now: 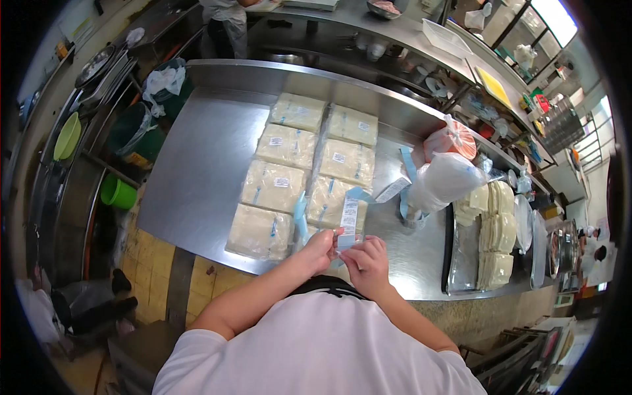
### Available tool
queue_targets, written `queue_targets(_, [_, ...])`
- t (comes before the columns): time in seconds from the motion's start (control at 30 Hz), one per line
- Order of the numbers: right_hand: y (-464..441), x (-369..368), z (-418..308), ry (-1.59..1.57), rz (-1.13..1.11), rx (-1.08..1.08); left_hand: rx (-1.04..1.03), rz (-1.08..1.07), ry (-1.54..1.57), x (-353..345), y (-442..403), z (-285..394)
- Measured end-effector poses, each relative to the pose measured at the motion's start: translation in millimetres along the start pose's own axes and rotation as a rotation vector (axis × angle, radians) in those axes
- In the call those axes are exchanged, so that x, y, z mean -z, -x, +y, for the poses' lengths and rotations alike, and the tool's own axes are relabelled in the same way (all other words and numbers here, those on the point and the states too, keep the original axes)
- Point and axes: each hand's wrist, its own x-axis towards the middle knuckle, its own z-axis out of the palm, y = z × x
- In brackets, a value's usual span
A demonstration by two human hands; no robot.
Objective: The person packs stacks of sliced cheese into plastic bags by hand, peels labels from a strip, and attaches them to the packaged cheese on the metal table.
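- The label strip [349, 214] is at the lower centre of the frame, its printed face up, running from the fingers over the wrapped packs toward a blue backing loop [359, 195].
- The left hand [320, 252] grasps the strip's near end between thumb and fingers; a firm but light pinch at the edge should spare the print and the glue.
- The right hand [367, 263] has its fingertips closed on the same end, beside the left; exactly which layer it grips is too small to tell.
- With the two pinches this close, a short, low-angle pull looks best, since a wide tug could crease or tear the paper.
- The blue ribbon [301, 214] by the left wrist could snag or stick to a sleeve or pack, so it is best let hang free of the fingers.
- More strip, with a white label piece [392, 189], trails across the tabletop [197, 145] right of centre; some slack there would prevent a drag.
- The nearest left pack [258, 232] has slick, wrinkled wrap, so a flat patch would suit a label better than a fold.
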Motion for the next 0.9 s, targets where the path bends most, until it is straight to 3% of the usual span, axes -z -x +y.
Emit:
queue_targets(0.13, [-46,-10,-18,-0.192,-0.142,-0.262,-0.011,-0.193,-0.018,37,-22,-23])
queue_targets(0.2, [-68,-40,-22,-0.366,-0.263,-0.361,-0.202,-0.341,-0.06,37,-7,-44])
queue_targets(0.3, [-97,-104,-34,-0.52,-0.514,-0.507,-0.086,-0.256,-0.075,26,-7,-50])
queue_targets(0.53, [-100,-232,-41,-0.152,-0.905,-0.297,0.146,-0.532,0.014,58,-49,-67])
queue_targets(0.9, [-104,-243,-52,0.287,-0.908,-0.302,0.068,-0.6,-0.21,91,-85,-79])
